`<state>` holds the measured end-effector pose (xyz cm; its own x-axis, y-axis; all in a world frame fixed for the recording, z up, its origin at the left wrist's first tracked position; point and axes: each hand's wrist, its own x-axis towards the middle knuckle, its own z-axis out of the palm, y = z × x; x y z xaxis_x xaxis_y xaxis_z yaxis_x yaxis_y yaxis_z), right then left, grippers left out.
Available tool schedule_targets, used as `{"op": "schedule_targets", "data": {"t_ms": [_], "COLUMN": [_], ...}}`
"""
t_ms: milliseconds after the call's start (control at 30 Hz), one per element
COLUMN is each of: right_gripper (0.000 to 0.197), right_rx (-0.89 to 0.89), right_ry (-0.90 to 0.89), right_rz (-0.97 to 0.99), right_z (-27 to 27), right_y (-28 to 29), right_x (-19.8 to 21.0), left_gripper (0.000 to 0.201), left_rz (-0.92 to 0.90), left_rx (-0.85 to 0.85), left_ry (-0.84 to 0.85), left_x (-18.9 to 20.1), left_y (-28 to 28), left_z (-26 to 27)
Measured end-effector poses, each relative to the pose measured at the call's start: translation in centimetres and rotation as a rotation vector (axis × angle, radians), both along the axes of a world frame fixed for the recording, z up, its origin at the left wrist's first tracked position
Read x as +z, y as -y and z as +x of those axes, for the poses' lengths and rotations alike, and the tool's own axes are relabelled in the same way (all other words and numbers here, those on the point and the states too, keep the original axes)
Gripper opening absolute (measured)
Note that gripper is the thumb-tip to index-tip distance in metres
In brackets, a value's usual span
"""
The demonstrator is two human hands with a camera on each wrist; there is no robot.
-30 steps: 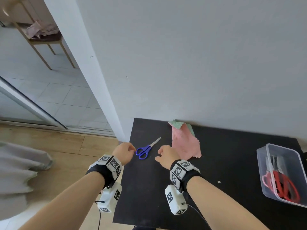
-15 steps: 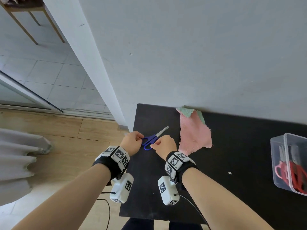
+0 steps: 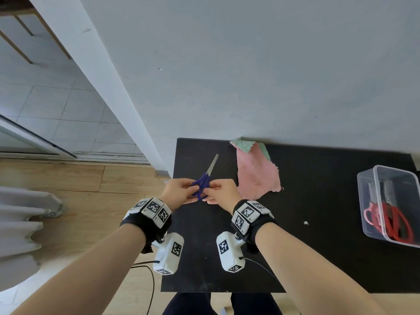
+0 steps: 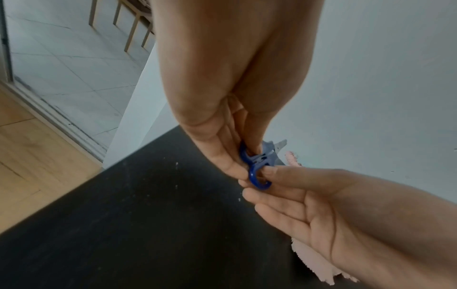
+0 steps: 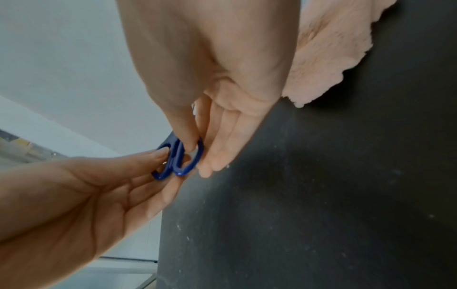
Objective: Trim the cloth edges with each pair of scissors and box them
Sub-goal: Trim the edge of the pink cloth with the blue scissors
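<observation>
I judge the step in hand to be seating my fingers in the small blue-handled scissors [image 3: 203, 181] before cutting, so I want thumb and fingers fully through the loops and the closed blades pointing away from me. My left hand [image 3: 178, 191] pinches the blue handle from its far side from the cloth, fingers curled on the loop. My right hand [image 3: 221, 192] grasps the other loop, thumb tip pressed into it in the wrist views, remaining fingers fairly straight beneath. Both forearms converge over the black worktop [image 3: 318, 258]. The ragged pink cloth [image 3: 256, 176] lies just beside the scissors; the clear plastic box [image 3: 372, 233] of red-handled scissors [image 3: 395, 221] sits well beyond the cloth.
</observation>
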<state>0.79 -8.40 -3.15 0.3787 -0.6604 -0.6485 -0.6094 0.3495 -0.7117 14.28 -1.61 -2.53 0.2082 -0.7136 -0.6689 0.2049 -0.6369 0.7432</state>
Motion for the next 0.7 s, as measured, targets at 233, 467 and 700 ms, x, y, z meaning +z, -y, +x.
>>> {"op": "schedule_targets", "data": {"t_ms": [233, 467, 700], "right_gripper": [0.019, 0.014, 0.022], "right_rx": [-0.075, 0.040, 0.119], "right_ry": [0.228, 0.251, 0.250], "right_rz": [0.082, 0.028, -0.031], "right_z": [-2.7, -6.1, -9.4], "right_y": [0.8, 2.7, 4.4], "right_x": [3.3, 5.8, 8.2], "left_gripper": [0.013, 0.009, 0.008], "left_rz": [-0.033, -0.093, -0.120], "left_rx": [-0.074, -0.130, -0.168], "left_ry": [0.058, 0.060, 0.119], "left_x": [2.6, 6.6, 8.8], "left_y": [0.9, 1.7, 3.2], "left_z": [-0.8, -1.7, -3.1]}}
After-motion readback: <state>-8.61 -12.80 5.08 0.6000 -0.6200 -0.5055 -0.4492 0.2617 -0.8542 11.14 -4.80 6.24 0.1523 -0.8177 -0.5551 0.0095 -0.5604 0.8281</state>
